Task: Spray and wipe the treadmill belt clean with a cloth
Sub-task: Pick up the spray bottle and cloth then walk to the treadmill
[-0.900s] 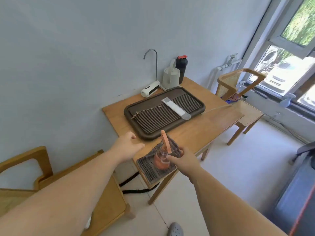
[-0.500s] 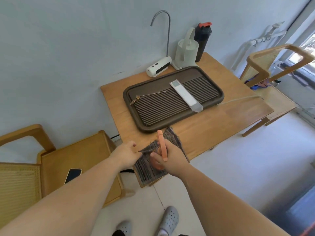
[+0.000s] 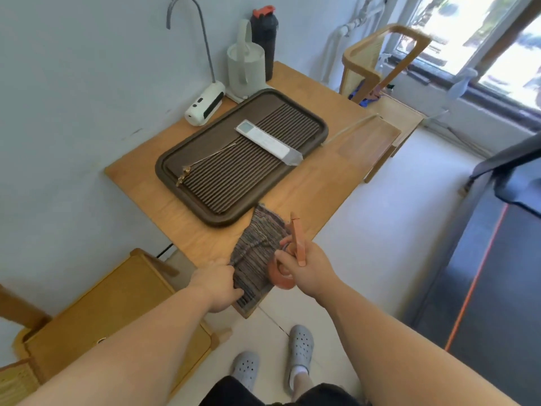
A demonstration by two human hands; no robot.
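The left hand (image 3: pixel 218 281) pinches the near edge of the limp striped cloth (image 3: pixel 257 253) (light, best gathered by a corner), while just to its right the right hand (image 3: pixel 307 268) grips the orange spray bottle (image 3: pixel 282 276).

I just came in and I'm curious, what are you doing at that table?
A person is picking up cleaning things. The right hand holds an orange spray bottle, and the left hand pinches a striped cloth at the wooden table's near corner. The treadmill waits on the right, not wiped yet.
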